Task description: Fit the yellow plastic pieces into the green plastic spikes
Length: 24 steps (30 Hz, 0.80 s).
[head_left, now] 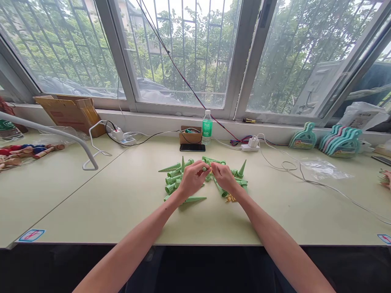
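Both hands meet over a spread of green plastic parts in the middle of the table. My left hand (193,178) is closed, pinching a small green plastic piece (204,168) at the fingertips. Right beside it, my right hand (224,177) is closed too, its fingertips nearly touching the left ones; what they hold is mostly hidden. Around the hands lie several pointed green spikes (195,199) and ribbed green tubes (170,189). Small yellow-orange pieces (231,198) form a little heap below my right hand.
Behind the parts are a phone (192,147), a small cardboard box (191,135) and a green-labelled bottle (207,127). Power strips (249,146) and white cables run along the back. Teal plastic items (342,142) stand at right; another person's hand (387,178) shows at the right edge.
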Motion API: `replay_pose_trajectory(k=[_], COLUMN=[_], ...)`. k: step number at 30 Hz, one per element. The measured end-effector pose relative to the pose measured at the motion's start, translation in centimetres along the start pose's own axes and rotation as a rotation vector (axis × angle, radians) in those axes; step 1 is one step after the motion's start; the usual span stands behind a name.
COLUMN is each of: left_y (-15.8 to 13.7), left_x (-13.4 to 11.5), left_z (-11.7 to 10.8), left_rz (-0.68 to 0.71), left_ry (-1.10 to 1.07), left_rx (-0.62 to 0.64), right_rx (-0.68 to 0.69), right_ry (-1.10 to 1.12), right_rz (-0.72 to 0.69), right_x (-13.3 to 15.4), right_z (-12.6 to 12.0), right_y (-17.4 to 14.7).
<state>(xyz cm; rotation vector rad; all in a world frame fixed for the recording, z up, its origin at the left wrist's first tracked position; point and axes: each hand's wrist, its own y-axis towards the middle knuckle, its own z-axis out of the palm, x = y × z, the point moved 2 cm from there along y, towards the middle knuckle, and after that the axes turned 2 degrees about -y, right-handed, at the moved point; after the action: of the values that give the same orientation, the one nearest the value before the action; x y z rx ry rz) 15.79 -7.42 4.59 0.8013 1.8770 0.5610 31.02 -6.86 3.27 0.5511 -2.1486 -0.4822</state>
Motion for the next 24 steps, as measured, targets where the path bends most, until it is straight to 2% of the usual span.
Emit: replay_pose_trajectory(k=[24], left_y=[-0.12], left_x=[-0.01], left_z=[0.32], left_rz=[-0.008], left_ry=[0.014], left_rx=[-0.029], right_rx=[0.009], right_ry=[0.016], right_rz=[0.005], right_x=[-0.06], right_z=[-0.02], right_y=[0.02])
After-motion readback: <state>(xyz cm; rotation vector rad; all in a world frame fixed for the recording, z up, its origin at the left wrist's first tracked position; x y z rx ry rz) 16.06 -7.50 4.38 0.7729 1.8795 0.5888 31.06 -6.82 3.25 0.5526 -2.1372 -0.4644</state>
